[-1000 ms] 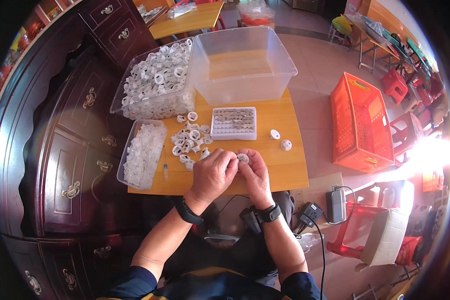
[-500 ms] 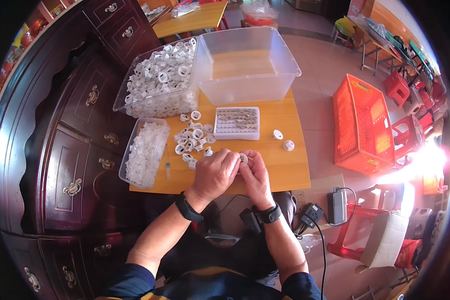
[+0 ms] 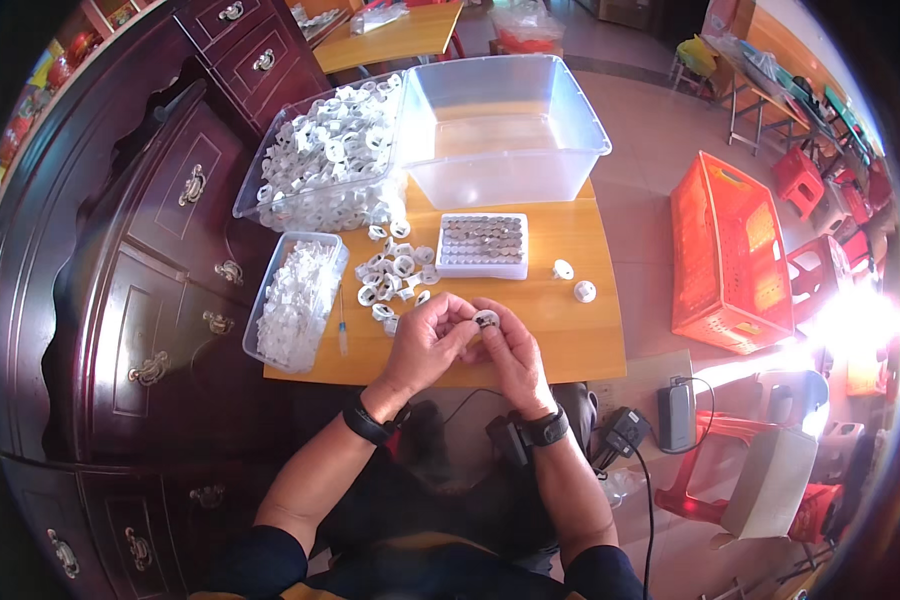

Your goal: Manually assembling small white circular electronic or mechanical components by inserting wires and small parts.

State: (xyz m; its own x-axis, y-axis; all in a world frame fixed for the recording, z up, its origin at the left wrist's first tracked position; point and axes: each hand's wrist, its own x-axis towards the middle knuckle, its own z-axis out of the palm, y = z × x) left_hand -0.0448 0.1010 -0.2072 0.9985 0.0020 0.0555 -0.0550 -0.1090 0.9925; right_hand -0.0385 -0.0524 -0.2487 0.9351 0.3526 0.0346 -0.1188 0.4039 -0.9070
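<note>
Above the near edge of the yellow table, my right hand (image 3: pixel 515 352) pinches a small round white plastic part (image 3: pixel 486 318) between thumb and fingers. A dark opening shows on its face. My left hand (image 3: pixel 423 348) is closed, its fingertips against the left side of the same part. Past my hands stands a white tray (image 3: pixel 482 270) with rows of small silvery discs (image 3: pixel 482 236). Loose white ring-shaped parts (image 3: pixel 403 266) lie in a heap left of the tray. To the right lie two more round white parts, a nearer one (image 3: pixel 584 291) and a farther one (image 3: pixel 562 270).
A clear bin (image 3: pixel 315 203) full of white parts stands far left, beside a clear bin holding nothing (image 3: pixel 505 180). A smaller tub (image 3: pixel 253 340) holds translucent pieces; a thin tool with a blue band (image 3: pixel 343 338) lies near it. Dark drawers (image 3: pixel 135 340) flank the left, an orange crate (image 3: pixel 730 260) the right.
My left hand has drawn back a little to the left and its fingers have loosened, so the round part shows more plainly. The whole view has shifted slightly.
</note>
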